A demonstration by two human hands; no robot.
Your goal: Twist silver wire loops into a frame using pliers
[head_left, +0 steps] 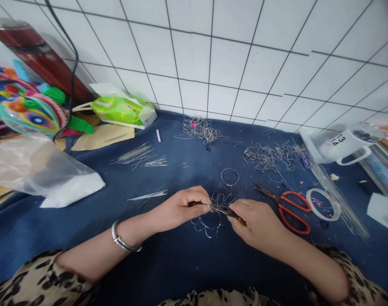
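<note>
With fingers pinched, my left hand (187, 206) holds a looped wire piece (209, 233) whose thin silvery loops hang below and rise above the fingertips. My right hand (251, 216) is closed around a pair of pliers (227, 210). Their jaws point left and meet the wire at my left fingertips; the exact grip point is partly hidden. Just beyond my hands lies a wire ring (230, 177) with a few pink beads on it. Orange-handled scissors (292, 208) rest on the dark blue cloth (181, 267), right of my right hand.
Wire tangles (270, 156) and a second tangle (202, 129) lie at the back. Straight wire lengths (149, 195) are at left. A round dish (334, 216) holds pink beads. A white mug (346, 144) stands right; a plastic bag (47, 170) and green tissue pack (120, 111) are left.
</note>
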